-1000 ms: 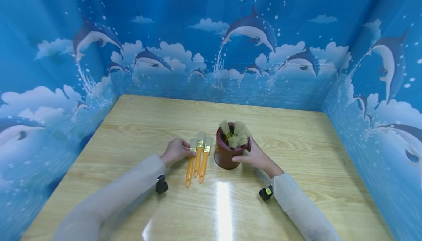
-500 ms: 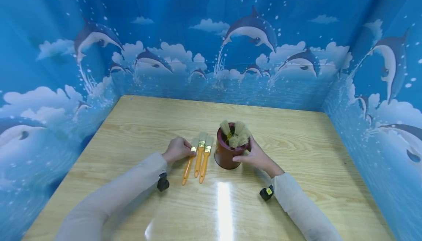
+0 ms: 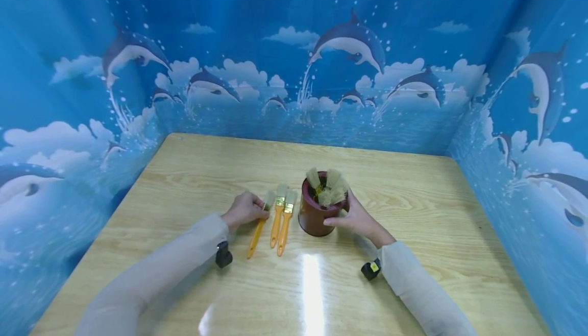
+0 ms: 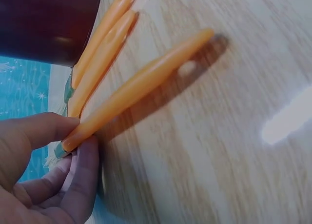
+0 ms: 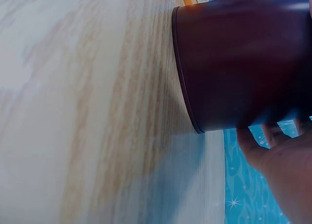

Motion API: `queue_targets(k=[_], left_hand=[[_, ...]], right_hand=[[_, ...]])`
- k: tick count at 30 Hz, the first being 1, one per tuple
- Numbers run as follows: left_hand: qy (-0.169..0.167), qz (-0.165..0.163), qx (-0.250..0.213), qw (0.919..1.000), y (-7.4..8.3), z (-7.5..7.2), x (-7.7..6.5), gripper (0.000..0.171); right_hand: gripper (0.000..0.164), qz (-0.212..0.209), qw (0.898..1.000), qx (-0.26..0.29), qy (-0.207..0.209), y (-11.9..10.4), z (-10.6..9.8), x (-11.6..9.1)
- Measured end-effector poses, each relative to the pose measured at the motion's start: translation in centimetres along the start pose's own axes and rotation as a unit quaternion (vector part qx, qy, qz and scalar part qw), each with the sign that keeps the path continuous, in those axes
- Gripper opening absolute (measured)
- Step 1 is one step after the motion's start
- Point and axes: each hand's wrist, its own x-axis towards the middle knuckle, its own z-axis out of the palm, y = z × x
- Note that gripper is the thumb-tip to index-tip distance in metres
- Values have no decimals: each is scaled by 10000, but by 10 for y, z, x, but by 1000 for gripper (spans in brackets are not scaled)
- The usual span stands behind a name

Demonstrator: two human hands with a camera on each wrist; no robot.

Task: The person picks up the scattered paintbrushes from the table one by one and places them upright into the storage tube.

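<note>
My left hand [image 3: 244, 209] pinches a flat paintbrush [image 3: 256, 239] between thumb and fingers, close to its metal ferrule. In the left wrist view its orange handle [image 4: 146, 77] slants over the wood with a shadow beneath. Two similar paintbrushes, a middle one [image 3: 276, 226] and a right one [image 3: 284, 231], lie side by side just right of it, bristles pointing away from me. My right hand [image 3: 360, 219] grips the right side of a dark red-brown cup [image 3: 314, 218], thumb across the front. Pale bristle heads [image 3: 337, 187] of several brushes stick up out of the cup.
Everything stands on a light wood-grain table [image 3: 390, 183] with a bright light reflection near the front. A blue dolphin-print curtain [image 3: 257, 29] surrounds its back and sides. Small black cameras, a left one [image 3: 224, 255] and a right one [image 3: 370, 269], hang at the wrists.
The left paintbrush's handle end has swung leftward, and the brush now lies apart from the other two, moved slightly left with my left hand. The right hand and cup stay still.
</note>
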Motion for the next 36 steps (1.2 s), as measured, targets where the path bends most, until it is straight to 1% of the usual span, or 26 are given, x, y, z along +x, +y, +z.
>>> queue_targets(k=[4,8,11,14,19,21,25,27,30,33,36], left_hand=[[-107,-102,-21,9999,0,-6,-2,17],[-183,-216,-85,9996,6,-17,-3,19],[-237,-93,-182,9995,14,-27,-5,19],[-285,19,-441,9986,24,-38,-9,20],[-386,156,-733,9964,42,-59,-14,25],[-395,227,-772,9960,49,-67,-16,28],[-379,323,-1025,9935,67,-79,-21,32],[-352,399,-1161,9918,76,-83,-22,31],[-275,567,-1256,9901,89,-86,-24,28],[-194,781,-1266,9887,100,-87,-28,27],[-117,998,-1518,9833,109,-86,-32,27]], right_hand=[[108,-4,10000,1,-8,0,0,0],[107,-7,10000,-6,-14,1,0,0],[107,-25,10000,6,-15,1,0,0],[107,-35,10000,13,-16,1,0,0],[108,-3,10000,10,-10,0,0,0],[108,23,10000,3,-13,0,0,-1],[107,68,10000,6,-14,0,0,-1],[108,90,10000,23,-7,3,-1,0],[109,131,9999,20,15,13,-3,4],[110,144,9999,-22,55,25,-4,8],[110,53,9999,-89,93,30,-3,10]])
